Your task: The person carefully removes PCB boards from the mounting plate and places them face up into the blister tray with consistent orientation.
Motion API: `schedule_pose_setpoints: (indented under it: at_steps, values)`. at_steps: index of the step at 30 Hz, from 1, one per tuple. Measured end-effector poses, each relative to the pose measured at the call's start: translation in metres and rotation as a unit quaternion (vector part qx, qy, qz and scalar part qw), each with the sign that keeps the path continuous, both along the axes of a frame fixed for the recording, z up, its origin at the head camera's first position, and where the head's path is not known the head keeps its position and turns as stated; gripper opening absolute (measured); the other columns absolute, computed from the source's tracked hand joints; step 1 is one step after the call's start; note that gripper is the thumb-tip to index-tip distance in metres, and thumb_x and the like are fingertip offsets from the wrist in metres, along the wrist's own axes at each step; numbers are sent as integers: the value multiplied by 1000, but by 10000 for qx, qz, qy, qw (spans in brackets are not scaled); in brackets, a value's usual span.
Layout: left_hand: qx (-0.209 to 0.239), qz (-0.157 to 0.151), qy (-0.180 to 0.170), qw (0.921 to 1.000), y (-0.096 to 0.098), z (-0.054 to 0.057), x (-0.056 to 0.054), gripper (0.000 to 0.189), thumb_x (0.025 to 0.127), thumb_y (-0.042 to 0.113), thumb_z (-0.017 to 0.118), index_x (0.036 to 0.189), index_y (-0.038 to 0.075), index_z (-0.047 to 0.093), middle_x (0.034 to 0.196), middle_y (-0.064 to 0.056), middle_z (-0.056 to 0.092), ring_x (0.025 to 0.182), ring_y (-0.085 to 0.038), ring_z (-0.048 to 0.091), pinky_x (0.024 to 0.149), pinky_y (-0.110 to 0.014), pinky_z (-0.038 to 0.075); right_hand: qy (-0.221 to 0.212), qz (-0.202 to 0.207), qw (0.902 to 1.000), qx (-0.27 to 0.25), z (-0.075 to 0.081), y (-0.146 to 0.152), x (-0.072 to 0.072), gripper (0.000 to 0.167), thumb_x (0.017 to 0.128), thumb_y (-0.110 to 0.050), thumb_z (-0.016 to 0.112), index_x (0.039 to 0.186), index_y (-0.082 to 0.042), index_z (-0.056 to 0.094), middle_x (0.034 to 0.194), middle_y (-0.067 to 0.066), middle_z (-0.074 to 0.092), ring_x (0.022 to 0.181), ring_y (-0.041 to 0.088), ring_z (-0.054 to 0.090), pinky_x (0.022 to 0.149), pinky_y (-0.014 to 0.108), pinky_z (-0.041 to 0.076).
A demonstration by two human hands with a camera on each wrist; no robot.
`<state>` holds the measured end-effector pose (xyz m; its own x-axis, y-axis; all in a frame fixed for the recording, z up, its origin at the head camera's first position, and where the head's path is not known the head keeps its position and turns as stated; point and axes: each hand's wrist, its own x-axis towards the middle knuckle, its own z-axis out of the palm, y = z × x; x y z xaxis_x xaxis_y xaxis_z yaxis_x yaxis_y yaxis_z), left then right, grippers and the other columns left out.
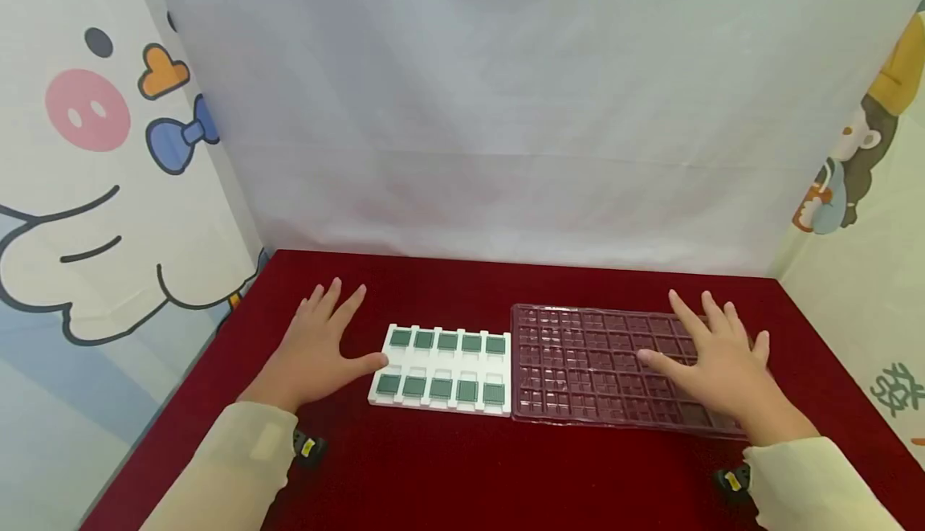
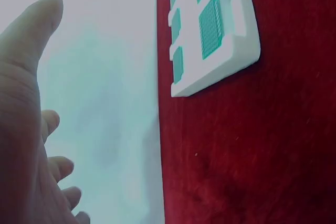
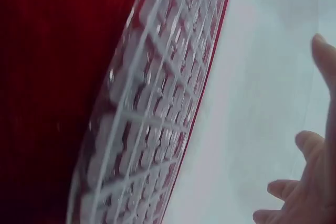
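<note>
My left hand (image 1: 314, 354) is spread with fingers apart and holds nothing; its thumb overlaps the left edge of a white foam tray (image 1: 441, 366) in the head view. Two rows of green square chips (image 1: 441, 388) sit in that tray's slots. In the left wrist view the tray's corner (image 2: 241, 51) shows beyond the thumb. Right beside the white tray lies a clear plastic tray (image 1: 578, 362) divided into many small compartments, the red cloth showing through. Over its right end my right hand (image 1: 723, 370) is spread, fingers straight, gripping nothing, and hides part of that end.
A dark red cloth (image 1: 433, 475) covers the table. Behind it hangs a white curtain (image 1: 506, 113), with cartoon-printed sheets (image 1: 94, 153) at the left and right sides. A small black device with a yellow mark (image 1: 309, 447) is at the left wrist, another (image 1: 733, 479) at the right.
</note>
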<state>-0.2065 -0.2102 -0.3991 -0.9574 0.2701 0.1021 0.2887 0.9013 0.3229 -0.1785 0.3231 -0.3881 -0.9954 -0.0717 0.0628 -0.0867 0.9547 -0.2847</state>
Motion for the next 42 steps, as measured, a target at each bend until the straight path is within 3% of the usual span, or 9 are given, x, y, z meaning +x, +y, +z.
schedule_pose_setpoints:
  at_steps: [6, 9, 21, 30, 42]
  values:
    - [546, -4, -449, 9975, 5, -9, 9, 106, 85, 64, 73, 166, 18, 23, 170, -21, 14, 154, -47, 10, 111, -74, 27, 215, 279, 9993, 110, -4, -16, 5, 103, 91, -71, 61, 167, -19, 14, 166, 32, 12, 146, 60, 13, 108, 82, -4]
    - [778, 0, -662, 9948, 7, -16, 13, 105, 85, 61, 76, 166, 21, 22, 170, -19, 13, 154, -46, 11, 108, -75, 31, 298, 363, 9989, -3, -4, -24, 6, 101, 91, -70, 63, 167, -19, 18, 166, 30, 17, 147, 56, 17, 109, 81, 0]
    - [1081, -55, -965, 9894, 10, -44, 17, 105, 80, 61, 79, 163, 19, 32, 168, -18, 23, 153, -43, 17, 110, -72, 32, 205, 688, 9957, -589, -8, -52, 16, 97, 93, -63, 67, 167, -21, 20, 166, 28, 20, 146, 55, 21, 108, 81, 8]
    - [1278, -133, -1201, 9844, 11, -50, 19, 98, 79, 55, 82, 159, 18, 40, 166, -16, 30, 153, -41, 21, 111, -70, 33, 71, 755, 9932, -880, -19, -72, 15, 95, 93, -65, 65, 167, -23, 21, 165, 26, 24, 144, 56, 25, 104, 84, 13]
    - [1382, -88, -1391, 9805, 14, -54, 22, 98, 79, 53, 84, 159, 17, 41, 165, -14, 34, 153, -39, 23, 114, -67, 32, 65, 965, 9901, -1021, -33, -102, 19, 93, 92, -64, 67, 165, -22, 29, 163, 23, 30, 144, 52, 31, 107, 80, 16]
